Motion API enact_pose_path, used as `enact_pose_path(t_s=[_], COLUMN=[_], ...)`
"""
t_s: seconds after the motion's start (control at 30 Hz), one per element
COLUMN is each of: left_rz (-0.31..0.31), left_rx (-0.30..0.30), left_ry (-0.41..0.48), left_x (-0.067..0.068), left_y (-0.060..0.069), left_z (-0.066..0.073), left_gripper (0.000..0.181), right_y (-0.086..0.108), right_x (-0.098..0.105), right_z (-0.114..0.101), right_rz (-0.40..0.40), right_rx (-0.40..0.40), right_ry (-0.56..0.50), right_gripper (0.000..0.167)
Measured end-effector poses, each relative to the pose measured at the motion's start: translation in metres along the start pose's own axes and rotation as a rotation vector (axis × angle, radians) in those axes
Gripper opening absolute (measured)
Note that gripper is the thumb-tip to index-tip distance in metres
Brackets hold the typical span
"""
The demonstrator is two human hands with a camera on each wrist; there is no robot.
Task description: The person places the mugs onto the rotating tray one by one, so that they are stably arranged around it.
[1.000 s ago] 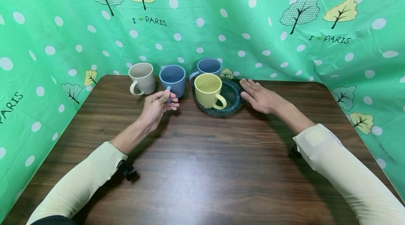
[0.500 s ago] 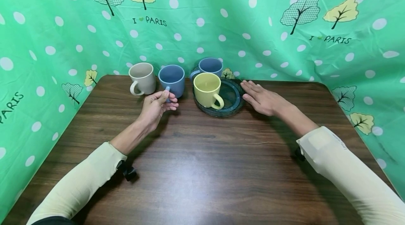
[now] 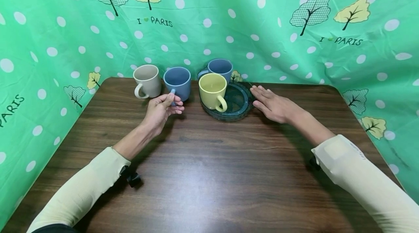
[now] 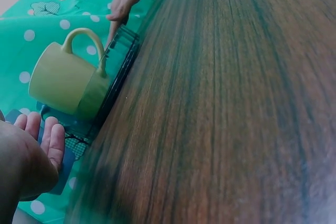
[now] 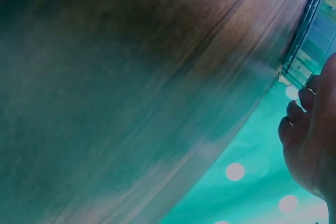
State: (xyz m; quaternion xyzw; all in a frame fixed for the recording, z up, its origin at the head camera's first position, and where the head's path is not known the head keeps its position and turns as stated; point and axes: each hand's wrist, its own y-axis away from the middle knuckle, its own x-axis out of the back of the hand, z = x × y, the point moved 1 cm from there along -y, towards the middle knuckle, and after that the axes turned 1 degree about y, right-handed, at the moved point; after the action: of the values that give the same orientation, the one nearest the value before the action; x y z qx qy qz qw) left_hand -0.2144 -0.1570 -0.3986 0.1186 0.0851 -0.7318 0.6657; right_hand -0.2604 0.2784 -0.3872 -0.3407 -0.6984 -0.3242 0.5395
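Note:
In the head view my left hand (image 3: 160, 111) pinches the handle of a blue mug (image 3: 178, 80) between thumb and fingers. The mug stands upright on the table. My right hand (image 3: 271, 105) has its fingers straight against the right rim of a round, dark see-through turntable tray (image 3: 239, 113). A yellow mug (image 3: 212, 89) stands at the tray's front left, its handle facing front right. Behind it a second blue mug (image 3: 222, 68) is partly hidden. The left wrist view shows the yellow mug (image 4: 65, 80) inside the tray's low clear wall (image 4: 122, 51).
A beige mug (image 3: 147, 82) stands left of the held blue mug, its handle toward the front left. The brown wooden table (image 3: 203, 174) ends at a green curtain (image 3: 255, 14) with white dots, which hangs close behind the mugs and along both sides.
The tray has turned clockwise seen from above: the yellow mug shifted left, the rear blue mug right. My right hand slid slightly right and toward me; my left hand barely moved.

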Motion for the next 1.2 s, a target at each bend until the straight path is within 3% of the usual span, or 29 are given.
enact_pose_path(t_s=[1.2], left_rz=[-0.011], left_rx=[-0.002], left_ry=[-0.008], left_x=[0.005], left_y=[0.003], left_z=[0.004], left_gripper=[0.033], right_y=[0.021], right_x=[-0.004], right_z=[-0.002], right_rz=[0.006], right_rx=[0.020], right_ry=[0.000], right_gripper=[0.062])
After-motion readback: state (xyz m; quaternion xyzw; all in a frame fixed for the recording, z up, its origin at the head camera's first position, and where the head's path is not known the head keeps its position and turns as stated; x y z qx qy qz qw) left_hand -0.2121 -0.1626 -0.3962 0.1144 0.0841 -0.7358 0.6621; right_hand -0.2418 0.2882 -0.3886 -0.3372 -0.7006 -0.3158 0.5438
